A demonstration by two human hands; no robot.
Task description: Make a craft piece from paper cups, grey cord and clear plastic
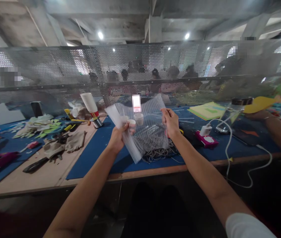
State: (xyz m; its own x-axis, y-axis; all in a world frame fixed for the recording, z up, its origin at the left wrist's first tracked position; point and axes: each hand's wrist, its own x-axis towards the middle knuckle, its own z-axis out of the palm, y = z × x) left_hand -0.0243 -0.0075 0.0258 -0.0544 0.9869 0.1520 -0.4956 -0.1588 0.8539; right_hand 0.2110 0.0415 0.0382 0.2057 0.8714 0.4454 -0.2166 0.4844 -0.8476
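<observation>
Between my hands stretches a clear, ribbed plastic sheet (152, 115), held up above the blue work mat. My left hand (117, 137) is closed on its thicker, whitish left edge, thumb on the near side. My right hand (170, 122) pinches the thin right edge between thumb and fingers. Through the sheet I see paper cups (138, 119) and a tangled heap of grey cords (157, 152) on the mat. Part of the heap is covered by the sheet.
Left lie gloves (74, 142), a black-handled tool (35, 164) and a leaning stack of paper cups (89, 102). On the right are yellow-green sheets (207, 110), a pink power strip (207, 139) with a charger, a clear bottle (229, 115) and another person's arm (279, 129). Perforated metal panel (140, 59) behind.
</observation>
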